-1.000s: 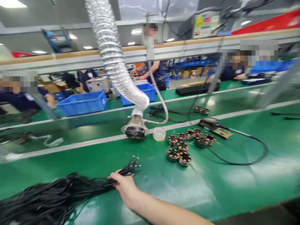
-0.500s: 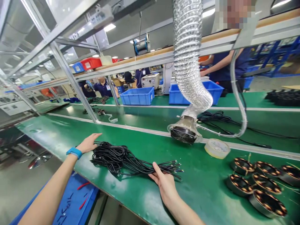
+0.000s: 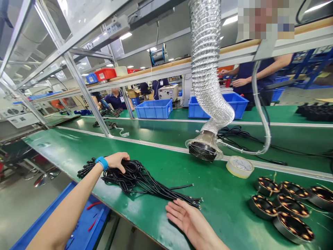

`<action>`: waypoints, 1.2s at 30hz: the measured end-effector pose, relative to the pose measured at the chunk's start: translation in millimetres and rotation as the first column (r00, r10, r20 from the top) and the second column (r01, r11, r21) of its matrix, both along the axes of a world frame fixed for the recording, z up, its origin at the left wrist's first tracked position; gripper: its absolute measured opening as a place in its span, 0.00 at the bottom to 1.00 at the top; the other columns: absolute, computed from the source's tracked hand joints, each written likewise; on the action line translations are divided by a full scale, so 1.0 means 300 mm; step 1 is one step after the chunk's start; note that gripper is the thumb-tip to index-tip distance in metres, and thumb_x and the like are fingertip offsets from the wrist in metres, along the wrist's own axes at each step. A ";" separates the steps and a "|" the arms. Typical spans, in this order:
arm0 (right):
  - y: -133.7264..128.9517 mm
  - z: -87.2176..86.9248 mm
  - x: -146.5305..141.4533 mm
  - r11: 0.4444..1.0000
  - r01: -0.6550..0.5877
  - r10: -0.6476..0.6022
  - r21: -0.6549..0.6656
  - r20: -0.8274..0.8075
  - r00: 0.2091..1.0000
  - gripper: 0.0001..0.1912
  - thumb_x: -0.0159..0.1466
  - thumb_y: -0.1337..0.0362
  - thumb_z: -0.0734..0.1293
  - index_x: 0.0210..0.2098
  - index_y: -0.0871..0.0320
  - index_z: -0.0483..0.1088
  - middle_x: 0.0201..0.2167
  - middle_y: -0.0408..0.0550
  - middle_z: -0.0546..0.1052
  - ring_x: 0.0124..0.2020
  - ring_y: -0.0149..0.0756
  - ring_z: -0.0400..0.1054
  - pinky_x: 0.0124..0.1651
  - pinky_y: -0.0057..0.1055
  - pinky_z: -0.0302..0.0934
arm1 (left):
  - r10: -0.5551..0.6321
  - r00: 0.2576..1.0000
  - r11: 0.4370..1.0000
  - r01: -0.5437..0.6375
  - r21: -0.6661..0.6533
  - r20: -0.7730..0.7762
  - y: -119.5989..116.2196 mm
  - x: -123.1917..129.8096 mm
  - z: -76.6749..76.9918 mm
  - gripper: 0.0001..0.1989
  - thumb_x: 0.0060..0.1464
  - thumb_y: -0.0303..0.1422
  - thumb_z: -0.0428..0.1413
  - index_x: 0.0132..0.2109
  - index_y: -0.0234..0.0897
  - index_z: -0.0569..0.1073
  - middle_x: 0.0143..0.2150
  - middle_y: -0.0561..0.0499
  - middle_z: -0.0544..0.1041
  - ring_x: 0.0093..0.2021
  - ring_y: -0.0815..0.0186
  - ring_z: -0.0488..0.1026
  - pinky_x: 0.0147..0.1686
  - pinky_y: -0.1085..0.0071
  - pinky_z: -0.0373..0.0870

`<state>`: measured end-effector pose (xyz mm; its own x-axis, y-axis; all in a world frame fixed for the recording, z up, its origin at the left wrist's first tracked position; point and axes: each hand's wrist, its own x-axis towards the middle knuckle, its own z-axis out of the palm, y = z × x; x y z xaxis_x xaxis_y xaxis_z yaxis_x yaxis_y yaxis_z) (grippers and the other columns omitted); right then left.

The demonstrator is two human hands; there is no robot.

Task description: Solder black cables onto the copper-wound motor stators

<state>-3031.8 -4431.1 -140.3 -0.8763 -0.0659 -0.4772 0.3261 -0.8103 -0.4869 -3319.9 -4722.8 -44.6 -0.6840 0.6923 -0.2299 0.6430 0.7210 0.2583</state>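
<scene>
A bundle of black cables (image 3: 148,180) lies looped on the green table, its cut ends fanned out to the right with coloured wire tips. My left hand (image 3: 117,161), with a blue band at the wrist, is curved over the looped part, thumb on the near side and fingers over the far side; how firmly it grips cannot be made out. Palm upward, my right hand (image 3: 183,217) is open just in front of the cable ends, fingers stretched out and holding nothing. One cable end stands apart from the others.
Right of the cables are a roll of clear tape (image 3: 239,166) and several copper-wound stator rings (image 3: 293,227). A fan (image 3: 202,151) on a silver duct (image 3: 206,62) hangs over the table. Blue bins (image 3: 153,109) stand behind; a co-worker's hands (image 3: 240,82) show beyond.
My left hand has moved right onto the looped cables. My right hand has let go of the cable ends, opened and turned palm up, slightly nearer me.
</scene>
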 end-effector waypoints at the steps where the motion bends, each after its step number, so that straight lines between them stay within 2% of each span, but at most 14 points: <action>1: 0.010 0.008 0.018 1.000 -0.023 0.023 -0.007 0.009 1.000 0.17 0.52 0.58 0.77 0.36 0.63 0.76 0.42 0.59 0.81 0.47 0.50 0.76 0.53 0.43 0.70 | 0.007 1.000 1.000 -0.007 0.005 -0.011 -0.001 0.004 0.008 0.25 0.34 0.42 0.67 0.40 0.36 0.71 0.41 0.50 0.74 0.42 0.57 0.71 0.42 0.68 0.65; 6: 0.073 0.050 0.070 0.993 -0.046 0.049 0.111 -0.033 0.998 0.17 0.57 0.59 0.74 0.41 0.65 0.75 0.39 0.58 0.81 0.38 0.43 0.78 0.44 0.37 0.72 | 0.002 0.999 1.000 -0.002 -0.002 0.055 -0.011 0.014 0.056 0.23 0.37 0.43 0.65 0.39 0.38 0.69 0.38 0.54 0.74 0.40 0.59 0.71 0.38 0.71 0.64; 9: 0.131 0.047 0.087 0.978 -0.007 0.020 0.208 -0.061 0.998 0.16 0.57 0.58 0.74 0.39 0.63 0.76 0.36 0.55 0.81 0.35 0.38 0.77 0.41 0.32 0.71 | -0.012 0.993 1.000 0.015 -0.020 0.117 0.000 0.009 0.080 0.22 0.36 0.44 0.65 0.38 0.38 0.69 0.36 0.56 0.75 0.39 0.59 0.72 0.38 0.71 0.66; 11: 0.177 0.035 0.100 0.962 0.035 -0.016 0.272 -0.071 0.997 0.17 0.56 0.56 0.75 0.38 0.63 0.76 0.34 0.54 0.81 0.34 0.37 0.76 0.40 0.30 0.71 | -0.004 0.993 1.000 0.006 -0.009 0.115 0.017 0.005 0.095 0.26 0.36 0.44 0.65 0.42 0.38 0.69 0.40 0.53 0.77 0.43 0.57 0.73 0.41 0.69 0.67; 13: 0.224 0.022 0.118 0.939 0.086 -0.063 0.334 -0.079 0.995 0.20 0.54 0.53 0.76 0.38 0.63 0.77 0.34 0.55 0.81 0.34 0.38 0.76 0.40 0.30 0.71 | -0.014 0.995 0.999 0.011 0.034 0.097 0.038 0.002 0.110 0.32 0.37 0.43 0.65 0.50 0.38 0.68 0.48 0.49 0.77 0.49 0.54 0.72 0.47 0.66 0.68; 15: 0.267 0.012 0.143 0.909 0.147 -0.120 0.391 -0.092 0.988 0.22 0.53 0.52 0.76 0.38 0.63 0.77 0.35 0.56 0.81 0.35 0.40 0.76 0.40 0.31 0.72 | -0.033 0.996 0.999 0.030 0.038 0.086 0.059 0.001 0.125 0.34 0.37 0.42 0.65 0.53 0.37 0.69 0.52 0.48 0.76 0.50 0.53 0.72 0.48 0.65 0.68; 18: 0.328 0.007 0.188 0.861 0.221 -0.197 0.458 -0.100 0.975 0.24 0.50 0.49 0.76 0.38 0.62 0.78 0.35 0.56 0.81 0.36 0.44 0.77 0.41 0.35 0.73 | -0.029 0.998 0.998 0.032 -0.057 0.053 0.083 0.005 0.149 0.24 0.39 0.38 0.63 0.46 0.36 0.74 0.43 0.51 0.80 0.43 0.55 0.75 0.42 0.67 0.71; 20: 0.366 0.006 0.219 0.834 0.253 -0.241 0.491 -0.088 0.967 0.26 0.46 0.47 0.77 0.37 0.62 0.78 0.35 0.57 0.81 0.36 0.47 0.77 0.40 0.36 0.74 | -0.016 1.000 0.996 0.016 -0.084 0.000 0.093 0.007 0.168 0.20 0.41 0.36 0.61 0.44 0.36 0.75 0.41 0.51 0.80 0.42 0.56 0.76 0.41 0.67 0.71; 24: 0.430 0.005 0.272 0.782 0.316 -0.339 0.537 -0.059 0.939 0.32 0.40 0.44 0.78 0.36 0.61 0.79 0.37 0.59 0.80 0.39 0.52 0.76 0.40 0.38 0.75 | -0.024 0.994 0.999 0.021 -0.033 -0.102 0.121 -0.014 0.200 0.22 0.48 0.34 0.56 0.52 0.35 0.73 0.49 0.48 0.79 0.48 0.56 0.74 0.49 0.66 0.69; 27: 0.452 0.007 0.300 0.745 0.348 -0.393 0.569 -0.046 0.918 0.35 0.36 0.42 0.78 0.36 0.60 0.78 0.37 0.59 0.80 0.40 0.52 0.76 0.40 0.36 0.75 | -0.010 0.980 1.000 0.005 -0.024 -0.197 0.174 -0.050 0.174 0.26 0.52 0.35 0.55 0.58 0.34 0.68 0.55 0.45 0.75 0.53 0.55 0.72 0.53 0.64 0.67; 31: 0.457 0.001 0.330 0.715 0.346 -0.395 0.608 -0.056 0.917 0.35 0.39 0.41 0.77 0.38 0.61 0.78 0.39 0.59 0.80 0.40 0.50 0.76 0.41 0.35 0.74 | -0.008 0.960 0.993 -0.025 -0.113 -0.280 0.285 -0.064 0.059 0.27 0.47 0.31 0.60 0.55 0.32 0.70 0.54 0.38 0.74 0.53 0.49 0.71 0.53 0.59 0.66; 33: 0.471 -0.017 0.351 0.708 0.337 -0.391 0.620 -0.053 0.919 0.35 0.40 0.41 0.76 0.38 0.61 0.77 0.39 0.60 0.80 0.40 0.51 0.76 0.41 0.36 0.74 | -0.026 0.946 0.986 -0.028 -0.161 -0.323 0.333 -0.041 0.010 0.29 0.43 0.27 0.62 0.55 0.32 0.70 0.55 0.36 0.72 0.53 0.47 0.71 0.52 0.56 0.66; 36: 0.525 -0.077 0.394 0.698 0.334 -0.413 0.634 -0.025 0.910 0.35 0.40 0.41 0.76 0.38 0.60 0.77 0.39 0.60 0.80 0.39 0.52 0.76 0.40 0.35 0.75 | -0.082 0.914 0.981 0.005 -0.192 -0.398 0.372 0.032 -0.014 0.29 0.46 0.20 0.56 0.57 0.34 0.68 0.56 0.35 0.69 0.56 0.47 0.68 0.54 0.53 0.63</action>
